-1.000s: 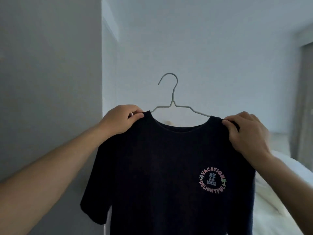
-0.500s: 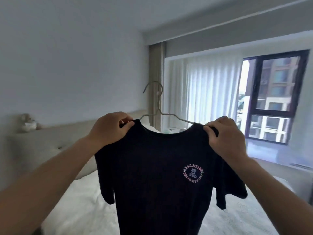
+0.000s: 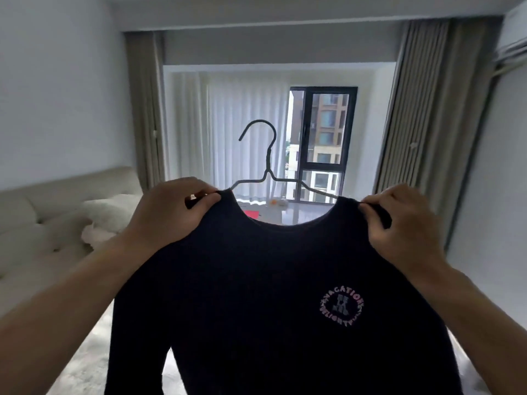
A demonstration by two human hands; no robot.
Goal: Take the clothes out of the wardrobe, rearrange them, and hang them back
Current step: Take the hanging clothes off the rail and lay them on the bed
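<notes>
T-shirt (image 3: 256, 295): dark, short-sleeved, held up at chest height in front of the window (image 3: 322, 143), its front toward the camera; it hangs straight down from the shoulders and its lower hem runs out of the picture.
Print (image 3: 342, 307): a round ring of pink letters on the shirt's chest, on the right side of the picture, below the right hand.
Hanger (image 3: 268, 166): thin wire, inside the shirt's neck opening; its hook stands upright above the collar, seen against the sheer curtain (image 3: 228, 138) and the window frame; both wire arms slope down into the shoulders.
Left hand (image 3: 168, 218): at the shirt's left shoulder, just beside the collar; fingers curled together, thumb and fingertips pinching the fabric over the hanger's end.
Right hand (image 3: 405, 226): at the shirt's right shoulder; fingers curled and clamped on the fabric at the seam.
Window: straight behind the shirt, dark-framed, with buildings outside.
Sheer curtain: white, covering the left part of the window.
Drapes (image 3: 422, 109): beige, drawn back to either side of the window.
Bed (image 3: 57, 229): left of the shirt and below it, with a padded headboard and pale bedding.
Air conditioner (image 3: 513, 32): high on the wall, right of the window.
</notes>
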